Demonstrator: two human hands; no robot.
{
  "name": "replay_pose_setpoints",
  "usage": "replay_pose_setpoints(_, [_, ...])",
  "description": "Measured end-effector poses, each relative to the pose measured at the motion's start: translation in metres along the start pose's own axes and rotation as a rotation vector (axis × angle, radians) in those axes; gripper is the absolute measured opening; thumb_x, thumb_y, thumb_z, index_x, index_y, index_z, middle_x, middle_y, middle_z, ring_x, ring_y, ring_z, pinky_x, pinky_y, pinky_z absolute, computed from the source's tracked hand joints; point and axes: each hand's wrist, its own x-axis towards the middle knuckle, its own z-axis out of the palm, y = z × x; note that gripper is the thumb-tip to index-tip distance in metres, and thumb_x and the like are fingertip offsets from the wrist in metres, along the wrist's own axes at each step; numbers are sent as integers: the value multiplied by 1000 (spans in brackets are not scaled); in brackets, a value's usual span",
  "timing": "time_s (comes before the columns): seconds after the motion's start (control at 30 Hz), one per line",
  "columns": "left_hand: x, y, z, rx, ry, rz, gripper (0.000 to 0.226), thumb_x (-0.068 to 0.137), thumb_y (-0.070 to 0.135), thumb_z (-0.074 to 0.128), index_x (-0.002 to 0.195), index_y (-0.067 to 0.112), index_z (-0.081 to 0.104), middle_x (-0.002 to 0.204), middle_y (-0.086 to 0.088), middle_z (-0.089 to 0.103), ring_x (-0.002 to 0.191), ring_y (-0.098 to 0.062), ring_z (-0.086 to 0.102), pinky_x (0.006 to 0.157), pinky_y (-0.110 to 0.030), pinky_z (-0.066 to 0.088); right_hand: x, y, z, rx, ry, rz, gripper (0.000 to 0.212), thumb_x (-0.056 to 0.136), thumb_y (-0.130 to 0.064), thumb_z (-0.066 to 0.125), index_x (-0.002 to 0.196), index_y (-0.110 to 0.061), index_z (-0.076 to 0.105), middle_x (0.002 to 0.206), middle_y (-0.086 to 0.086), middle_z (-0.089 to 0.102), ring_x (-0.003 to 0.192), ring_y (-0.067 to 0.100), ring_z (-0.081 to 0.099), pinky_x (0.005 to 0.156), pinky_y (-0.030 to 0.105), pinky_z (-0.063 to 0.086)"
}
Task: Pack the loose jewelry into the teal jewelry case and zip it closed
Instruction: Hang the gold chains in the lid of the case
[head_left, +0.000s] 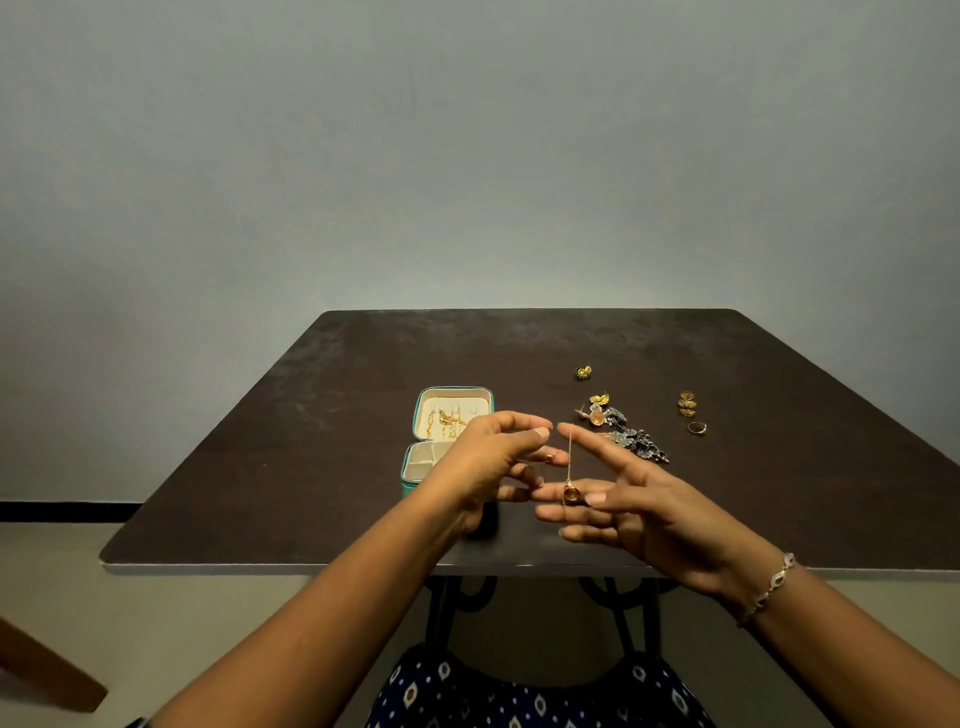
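— Cloth is lying nearest, dark blue and printed with small pale diamonds. What is sitting on the wrists?

— One linked bracelet, silvery with dark stones, is circling the right wrist.

— And the hands?

— The right hand is reaching forward with fingers straight and spread. One thin gold chain is hanging from its raised index fingertip, and a round ring-shaped pendant is dangling in front of the thumb. The left hand is hovering just beside it, fingers loosely curved and apart, wearing one small ring. I cannot tell whether it is touching the chain.

— Where is the case lying?

— The teal jewelry case is lying open on the dark, scuffed, matte table, partly behind the left hand. It is rectangular with rounded corners and a cream lining. Tangled gold chains are resting in its far half, and the near half is showing divided compartments.

— What is waiting to the right?

— Two dark silvery clustered pieces are lying nearest. One round orange piece and one gold flower are touching them. One plain ring and a small stack of ribbed gold bands are sitting well apart. One green-and-gold stud is lying farthest. A plain grey wall is standing behind.
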Motion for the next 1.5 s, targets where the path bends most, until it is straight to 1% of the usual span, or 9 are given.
replay_pose_setpoints(0.2, [-1,-1,2,0,-70,-20,12,91,14,54,101,15,60,77,-2,70,69,-12,58,71,-29,47,0,3,5,-94,-38,-4,74,70,8,51,126,-40,42,117,25,60,112,33,58,88,35,51])
replay_pose_setpoints(0.3, [1,0,-1,5,-40,16,24,85,6,58,109,12,58,74,-2,69,69,-12,61,73,-28,43,2,6,2,-125,26,-6,58,82,14,48,123,-28,50,114,20,64,110,26,61,85,34,52])
replay_pose_setpoints(0.47, [0,5,-5,-109,-51,66,24,85,-8,51,104,6,57,64,-6,68,59,-16,64,64,-23,54,4,9,-4,-152,247,-46,26,85,10,46,100,-6,61,99,15,70,94,21,66,73,28,53])
replay_pose_setpoints(0.63, [-5,11,-3,-99,-136,40,22,89,1,51,109,9,57,81,-9,66,55,-14,63,57,-23,54,6,10,-5,-45,264,-85,41,79,15,50,104,-14,65,117,13,61,113,19,56,85,28,52])
replay_pose_setpoints(0.83, [-7,11,0,-95,-217,42,21,89,4,51,106,13,60,81,-9,67,52,-12,60,51,-22,51,6,10,-3,162,129,-34,55,66,-9,76,118,-6,59,118,16,63,106,21,62,90,34,49])
replay_pose_setpoints(0.9, [-6,11,-2,-110,-215,39,22,89,4,51,107,12,60,88,-11,69,56,-13,59,51,-21,51,6,9,-5,195,109,-36,72,50,-22,88,112,-1,58,113,17,65,104,22,63,86,35,52])
replay_pose_setpoints(1.0, [-5,12,-4,-167,-203,38,22,88,3,51,106,11,60,95,-13,70,62,-16,56,54,-22,49,4,7,-8,228,120,-22,74,44,-25,90,104,-1,55,114,20,64,110,28,60,86,37,52])
replay_pose_setpoints(1.2, [-5,13,-4,-252,-152,8,20,88,3,51,101,11,62,73,-2,69,55,-11,57,49,-20,49,4,5,-9,341,145,-67,44,36,-23,92,72,-10,69,103,17,68,102,27,64,81,37,54])
replay_pose_setpoints(1.5, [1,1,-3,-203,-69,-88,14,87,5,53,91,12,64,65,1,63,69,-15,60,63,-29,50,1,-3,-8,321,181,-89,43,36,-27,91,69,-10,69,76,10,67,88,26,67,74,33,57])
